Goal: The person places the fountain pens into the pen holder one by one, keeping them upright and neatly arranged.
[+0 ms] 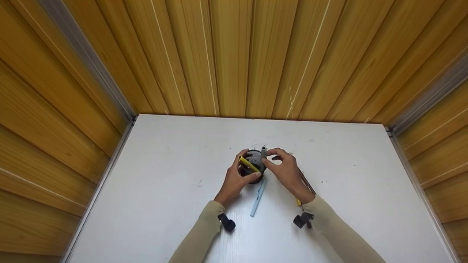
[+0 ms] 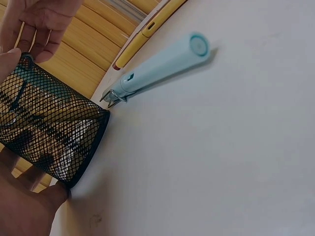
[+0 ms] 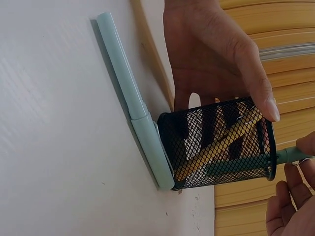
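A black mesh pen holder (image 1: 255, 155) stands on the white table, and my left hand (image 1: 237, 179) grips it round its side. My right hand (image 1: 284, 170) pinches a dark grey-green pen (image 1: 263, 154) by its upper end. Through the mesh in the right wrist view, the lower part of this green pen (image 3: 236, 166) shows inside the holder. A yellow pen (image 1: 248, 164) leans inside the same holder, its top at the rim beside my left fingers. In front of the holder, a light blue pen (image 3: 130, 96) lies on the table, its clip end close to the holder's base.
Beside my right forearm lie a dark brown pen (image 1: 308, 182) and a yellow pen (image 1: 298, 202), partly hidden by the wrist. The white table (image 1: 164, 164) is bordered by yellow wood-look panels (image 1: 230, 58) at the back and sides. A small black camera is strapped to each wrist.
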Demonstrator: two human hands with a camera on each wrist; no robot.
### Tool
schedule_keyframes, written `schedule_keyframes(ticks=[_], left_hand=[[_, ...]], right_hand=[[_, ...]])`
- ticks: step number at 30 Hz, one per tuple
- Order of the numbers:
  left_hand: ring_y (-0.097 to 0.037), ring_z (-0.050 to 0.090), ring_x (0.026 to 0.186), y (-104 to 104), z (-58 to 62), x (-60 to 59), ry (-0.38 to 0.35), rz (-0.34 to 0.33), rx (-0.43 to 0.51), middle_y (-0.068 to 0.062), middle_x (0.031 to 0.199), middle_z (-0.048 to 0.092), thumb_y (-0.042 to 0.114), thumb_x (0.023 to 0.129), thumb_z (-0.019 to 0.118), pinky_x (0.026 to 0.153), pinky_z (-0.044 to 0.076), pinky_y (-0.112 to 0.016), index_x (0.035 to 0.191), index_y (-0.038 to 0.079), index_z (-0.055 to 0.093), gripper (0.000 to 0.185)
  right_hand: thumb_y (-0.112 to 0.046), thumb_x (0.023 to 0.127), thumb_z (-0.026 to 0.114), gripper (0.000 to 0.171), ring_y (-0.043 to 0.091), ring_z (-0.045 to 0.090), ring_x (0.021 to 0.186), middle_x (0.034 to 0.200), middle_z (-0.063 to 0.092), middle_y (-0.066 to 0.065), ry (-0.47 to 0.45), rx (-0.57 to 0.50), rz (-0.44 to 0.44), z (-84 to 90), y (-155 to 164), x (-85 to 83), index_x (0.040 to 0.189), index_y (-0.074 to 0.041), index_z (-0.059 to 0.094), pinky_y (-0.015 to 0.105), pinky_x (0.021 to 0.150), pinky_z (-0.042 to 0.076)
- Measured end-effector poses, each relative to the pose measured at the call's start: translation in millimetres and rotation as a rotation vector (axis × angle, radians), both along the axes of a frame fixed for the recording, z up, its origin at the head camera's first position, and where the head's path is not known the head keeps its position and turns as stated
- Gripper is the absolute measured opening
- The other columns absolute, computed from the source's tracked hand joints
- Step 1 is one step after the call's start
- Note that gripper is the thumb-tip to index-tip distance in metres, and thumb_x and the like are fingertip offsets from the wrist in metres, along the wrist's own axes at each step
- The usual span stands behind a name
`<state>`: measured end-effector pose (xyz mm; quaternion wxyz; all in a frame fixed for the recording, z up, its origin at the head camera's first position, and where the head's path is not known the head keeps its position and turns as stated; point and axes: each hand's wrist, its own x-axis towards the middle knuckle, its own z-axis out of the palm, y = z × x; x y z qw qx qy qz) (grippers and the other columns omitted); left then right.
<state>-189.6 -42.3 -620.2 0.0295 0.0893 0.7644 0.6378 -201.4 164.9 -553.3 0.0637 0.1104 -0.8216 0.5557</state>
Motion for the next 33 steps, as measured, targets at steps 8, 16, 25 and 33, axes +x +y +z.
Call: schedule_keyframes(ticks=[8, 16, 25, 33], left_hand=[[-0.026, 0.047, 0.153, 0, 0.0, -0.6, 0.019, -0.003, -0.002, -0.002, 0.166, 0.051, 0.04, 0.094, 0.086, 0.128, 0.033, -0.057, 0.171, 0.03, 0.037, 0.092], [-0.026, 0.048, 0.152, -1, 0.0, -0.7, 0.018, -0.002, 0.004, -0.002, 0.164, 0.052, 0.041, 0.093, 0.088, 0.129, 0.031, -0.058, 0.172, 0.025, 0.037, 0.096], [-0.028, 0.049, 0.153, 0, -1.5, -1.3, 0.008, -0.002, 0.03, 0.0, 0.165, 0.051, 0.035, 0.093, 0.089, 0.128, 0.035, -0.056, 0.17, 0.03, 0.039, 0.092], [-0.034, 0.05, 0.152, 1, 1.2, 0.1, -0.016, 0.006, 0.032, -0.003, 0.166, 0.049, 0.034, 0.093, 0.089, 0.126, 0.037, -0.059, 0.171, 0.029, 0.039, 0.093]], right_hand=[[-0.006, 0.096, 0.085, 0.02, 0.033, 0.07, 0.115, 0.115, 0.079, 0.007, 0.039, -0.007, -0.004, -2.4, 0, -1.3, 0.115, -0.004, 0.08, 0.051, 0.103, 0.055], [-0.007, 0.097, 0.085, 0.019, 0.026, 0.068, 0.118, 0.117, 0.077, 0.008, 0.014, -0.03, -0.016, -2.6, 9, 1.0, 0.115, -0.003, 0.079, 0.049, 0.104, 0.054], [-0.003, 0.095, 0.086, 0.017, 0.021, 0.07, 0.112, 0.113, 0.079, 0.005, 0.036, -0.026, -0.039, -6.2, 27, 6.8, 0.111, -0.004, 0.08, 0.04, 0.099, 0.057], [-0.004, 0.098, 0.083, 0.018, 0.027, 0.069, 0.118, 0.12, 0.076, 0.012, -0.006, -0.057, -0.073, -9.8, 48, 17.2, 0.115, -0.002, 0.079, 0.046, 0.106, 0.057]])
